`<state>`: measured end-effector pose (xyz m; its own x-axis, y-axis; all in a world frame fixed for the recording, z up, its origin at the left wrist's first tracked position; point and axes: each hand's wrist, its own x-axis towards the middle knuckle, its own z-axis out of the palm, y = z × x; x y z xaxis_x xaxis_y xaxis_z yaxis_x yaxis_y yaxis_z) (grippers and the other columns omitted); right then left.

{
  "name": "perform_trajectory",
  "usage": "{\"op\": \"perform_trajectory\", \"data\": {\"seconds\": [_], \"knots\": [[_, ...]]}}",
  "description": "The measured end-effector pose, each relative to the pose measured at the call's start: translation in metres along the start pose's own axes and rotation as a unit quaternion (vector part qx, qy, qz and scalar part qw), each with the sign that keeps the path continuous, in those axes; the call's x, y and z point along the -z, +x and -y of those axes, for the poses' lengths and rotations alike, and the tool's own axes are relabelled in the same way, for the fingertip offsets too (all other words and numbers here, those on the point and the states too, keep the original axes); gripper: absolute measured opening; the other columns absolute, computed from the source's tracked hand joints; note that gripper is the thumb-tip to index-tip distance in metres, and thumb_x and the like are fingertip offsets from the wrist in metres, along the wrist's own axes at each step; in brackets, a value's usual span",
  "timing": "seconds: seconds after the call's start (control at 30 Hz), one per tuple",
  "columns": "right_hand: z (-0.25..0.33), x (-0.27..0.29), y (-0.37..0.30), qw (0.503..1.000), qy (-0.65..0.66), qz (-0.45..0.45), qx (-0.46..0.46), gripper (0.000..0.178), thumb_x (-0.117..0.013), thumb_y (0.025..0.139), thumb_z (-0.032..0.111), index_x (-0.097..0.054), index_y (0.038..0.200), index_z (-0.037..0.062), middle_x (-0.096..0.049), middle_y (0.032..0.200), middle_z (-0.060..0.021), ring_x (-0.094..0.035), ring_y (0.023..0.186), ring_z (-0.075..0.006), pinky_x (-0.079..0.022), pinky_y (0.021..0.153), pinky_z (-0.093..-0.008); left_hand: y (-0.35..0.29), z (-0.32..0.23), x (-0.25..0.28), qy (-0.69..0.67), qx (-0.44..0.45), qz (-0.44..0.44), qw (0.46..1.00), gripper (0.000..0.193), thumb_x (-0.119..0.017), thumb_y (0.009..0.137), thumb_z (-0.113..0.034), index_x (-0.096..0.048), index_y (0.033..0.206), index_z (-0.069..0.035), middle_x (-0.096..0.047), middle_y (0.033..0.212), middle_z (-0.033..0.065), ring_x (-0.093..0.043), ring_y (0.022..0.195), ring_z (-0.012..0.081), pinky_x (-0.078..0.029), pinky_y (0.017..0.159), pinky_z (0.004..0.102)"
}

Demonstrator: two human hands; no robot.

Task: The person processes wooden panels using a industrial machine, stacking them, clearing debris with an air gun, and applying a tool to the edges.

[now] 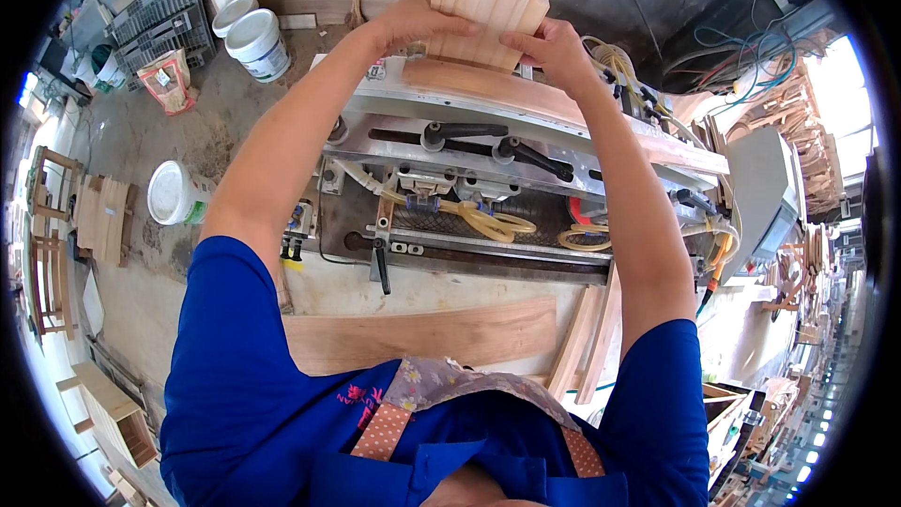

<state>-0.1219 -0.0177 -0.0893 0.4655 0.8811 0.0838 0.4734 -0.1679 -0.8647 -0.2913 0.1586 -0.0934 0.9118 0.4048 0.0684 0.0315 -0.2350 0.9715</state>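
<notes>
A bundle of pale wooden strips (488, 21) stood in the upper middle of the frame, held between the person's two hands. Its long axis ran nearly up and down the frame, leaning slightly to the right toward the top; the rounded, knob-like ends pointed at the upper edge, and the lower ends came down at the curved wooden board (502, 84) along the machine, though whether they rested on it or hung just above was hard to tell from this angle. The left hand (413, 21) gripped the bundle from the left, its thumb laid across the near face; the right hand (558, 49) closed in from the right, thumb pressed on the same face. Both hands were parted only by the bundle's width, and their other fingers were mostly hidden, so their exact curl could not be told. Below, in the centre, the machine carried black clamp levers (465, 133) and coiled yellow hoses (493, 222). White buckets (256, 45) stood at the upper left, and a broad plank (422, 333) lay at the lower centre.
</notes>
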Motion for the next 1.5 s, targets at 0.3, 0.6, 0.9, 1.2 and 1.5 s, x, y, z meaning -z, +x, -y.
{"op": "perform_trajectory", "data": {"seconds": [0.3, 0.6, 0.9, 1.2, 1.5], "knots": [[-0.006, 0.002, 0.008, 0.999, 0.029, 0.008, 0.022, 0.036, -0.079, 0.079, 0.032, -0.073, 0.096, 0.0011, -0.068, 0.076, -0.0030, -0.060, 0.067, -0.0087, -0.051, 0.065, -0.0249, 0.002, -0.012, 0.003, -0.008, -0.025, -0.011, 1.000, 0.049, -0.087, 0.069, -0.026, -0.069, 0.112, -0.010, -0.068, 0.109, 0.0034, -0.059, 0.108, 0.0153, -0.042, 0.100, 0.0357], [0.009, -0.001, -0.005, 0.999, -0.050, -0.012, -0.001, 0.029, -0.078, 0.083, 0.026, -0.071, 0.092, 0.0000, -0.065, 0.077, -0.0001, -0.056, 0.066, -0.0042, -0.048, 0.062, -0.0198, -0.010, -0.030, -0.011, -0.079, 0.022, -0.069, 0.994, 0.063, -0.080, 0.071, -0.052, -0.068, 0.114, -0.008, -0.067, 0.110, 0.0065, -0.061, 0.104, 0.0181, -0.042, 0.098, 0.0347], [0.000, 0.001, 0.002, 1.000, -0.006, 0.008, 0.019, 0.039, -0.080, 0.077, 0.037, -0.072, 0.090, 0.0014, -0.066, 0.073, -0.0032, -0.058, 0.063, -0.0099, -0.050, 0.063, -0.0256, 0.005, -0.012, -0.010, -0.052, -0.036, -0.113, 0.992, 0.059, -0.079, 0.075, -0.051, -0.068, 0.113, -0.007, -0.067, 0.109, 0.0048, -0.061, 0.102, 0.0151, -0.046, 0.092, 0.0330], [0.001, 0.003, 0.003, 0.998, -0.056, 0.015, 0.017, 0.041, -0.079, 0.076, 0.040, -0.073, 0.093, 0.0024, -0.068, 0.076, -0.0052, -0.062, 0.067, -0.0132, -0.051, 0.065, -0.0287, 0.012, 0.004, -0.006, -0.024, -0.069, -0.095, 0.993, 0.045, -0.086, 0.073, -0.032, -0.070, 0.107, -0.007, -0.069, 0.101, 0.0017, -0.063, 0.093, 0.0115, -0.050, 0.084, 0.0285], [0.011, 0.074, -0.061, 0.836, -0.507, 0.207, -0.046, 0.061, -0.081, 0.073, 0.027, -0.059, 0.126, 0.0064, -0.062, 0.126, -0.0175, -0.057, 0.119, -0.0317, -0.045, 0.098, -0.0416, 0.005, -0.006, -0.011, -0.033, -0.055, -0.085, 0.994, 0.042, -0.086, 0.074, -0.027, -0.069, 0.107, -0.006, -0.070, 0.101, 0.0019, -0.065, 0.093, 0.0112, -0.050, 0.086, 0.0278]]}}
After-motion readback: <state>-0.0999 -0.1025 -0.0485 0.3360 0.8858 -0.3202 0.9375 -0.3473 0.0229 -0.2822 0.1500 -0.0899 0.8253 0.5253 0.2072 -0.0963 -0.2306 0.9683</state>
